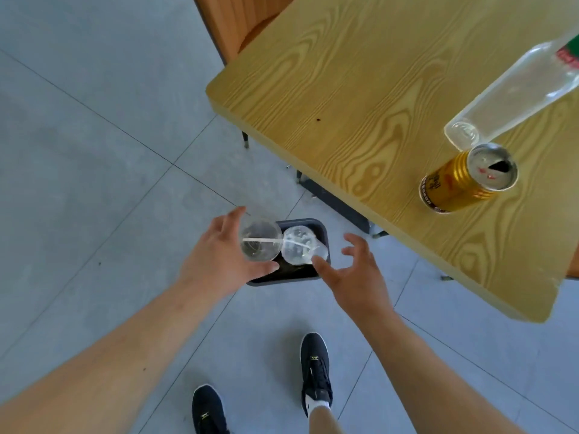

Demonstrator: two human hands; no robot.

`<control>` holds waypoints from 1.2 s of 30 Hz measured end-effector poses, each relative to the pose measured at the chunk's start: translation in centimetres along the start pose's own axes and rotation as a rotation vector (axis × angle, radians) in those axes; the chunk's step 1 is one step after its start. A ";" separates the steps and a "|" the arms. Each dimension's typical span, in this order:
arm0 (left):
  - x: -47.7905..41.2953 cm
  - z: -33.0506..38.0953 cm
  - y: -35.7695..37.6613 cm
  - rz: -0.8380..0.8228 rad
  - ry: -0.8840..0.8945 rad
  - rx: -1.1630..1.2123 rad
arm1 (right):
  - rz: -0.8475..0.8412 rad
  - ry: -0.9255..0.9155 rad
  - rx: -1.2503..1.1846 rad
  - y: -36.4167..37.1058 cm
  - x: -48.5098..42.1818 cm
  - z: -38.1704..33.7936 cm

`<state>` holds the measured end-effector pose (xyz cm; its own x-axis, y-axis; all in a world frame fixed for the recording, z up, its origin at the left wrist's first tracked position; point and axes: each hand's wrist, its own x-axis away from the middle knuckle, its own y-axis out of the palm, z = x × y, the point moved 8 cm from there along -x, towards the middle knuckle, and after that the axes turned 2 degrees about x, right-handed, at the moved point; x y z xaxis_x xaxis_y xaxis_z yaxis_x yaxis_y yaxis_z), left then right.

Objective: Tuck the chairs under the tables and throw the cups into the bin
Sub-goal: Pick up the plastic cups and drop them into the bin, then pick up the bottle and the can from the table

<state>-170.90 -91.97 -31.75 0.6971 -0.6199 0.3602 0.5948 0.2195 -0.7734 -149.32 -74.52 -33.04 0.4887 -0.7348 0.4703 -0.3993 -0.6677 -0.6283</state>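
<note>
A small dark bin [322,228] stands on the floor beside the table corner. Over its left rim my left hand [219,258] grips a clear plastic cup [260,242] with a white straw across its mouth. A second clear cup [299,245] lies tilted over the bin opening, next to the first. My right hand [357,277] hovers just right of it with fingers spread and one fingertip close to the cup's rim. Whether it touches, I cannot tell. An orange-brown chair [225,23] stands at the far side of the wooden table [344,89].
On the table stand an open gold drink can [463,183] and a clear empty bottle [513,92] with a red-green label. Dark table legs [338,198] run behind the bin. My two black shoes [316,374] stand on grey floor tiles just before it.
</note>
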 end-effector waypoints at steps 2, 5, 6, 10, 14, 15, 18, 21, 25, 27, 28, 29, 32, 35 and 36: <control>1.3 0.7 -0.8 -0.007 0.009 -0.002 | -0.013 -0.010 0.020 -0.8 1.5 -0.2; 3.3 3.8 -3.3 0.001 0.041 -0.002 | 0.007 -0.079 0.008 -3.5 4.5 -1.8; 3.6 5.6 -4.7 0.014 0.065 0.009 | 0.024 -0.120 0.007 -4.9 5.6 -2.8; 4.1 14.9 -9.2 0.014 0.191 0.044 | 0.167 -0.225 -0.003 -12.8 8.4 -6.5; 4.2 25.1 -10.0 -0.003 0.361 0.052 | 0.372 -0.250 -0.006 -22.4 8.8 -8.4; 4.0 27.2 -9.8 -0.004 0.394 0.056 | 0.407 -0.252 -0.004 -24.7 8.4 -8.7; 2.8 32.3 -8.3 -0.007 0.422 0.034 | 0.448 -0.258 -0.003 -30.5 5.9 -9.8; 1.4 35.0 -5.5 -0.042 0.389 -0.003 | 0.437 -0.255 0.016 -34.4 1.8 -10.8; -0.3 36.1 -2.1 -0.067 0.368 -0.073 | 0.351 -0.224 0.029 -35.7 -4.0 -12.0; -1.0 36.1 -0.8 -0.078 0.365 -0.086 | 0.319 -0.224 0.023 -35.2 -6.0 -12.4; -1.2 35.9 -0.3 -0.082 0.364 -0.077 | 0.314 -0.230 0.020 -34.9 -6.7 -12.6; -1.4 35.8 0.0 -0.080 0.367 -0.069 | 0.312 -0.239 0.023 -34.7 -7.2 -12.7; -1.5 35.3 0.3 -0.074 0.377 -0.067 | 0.305 -0.277 0.023 -33.7 -7.6 -12.8; -1.2 33.5 -0.5 -0.074 0.362 -0.096 | 0.322 -0.286 0.001 -32.5 -6.4 -12.3; -1.0 32.4 -1.1 -0.083 0.343 -0.094 | 0.327 -0.283 -0.002 -31.9 -5.7 -12.0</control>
<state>-159.29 -67.15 -14.40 0.4638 -0.8527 0.2402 0.5930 0.0974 -0.7993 -148.75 -50.47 -8.26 0.5296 -0.8463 0.0584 -0.5700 -0.4060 -0.7143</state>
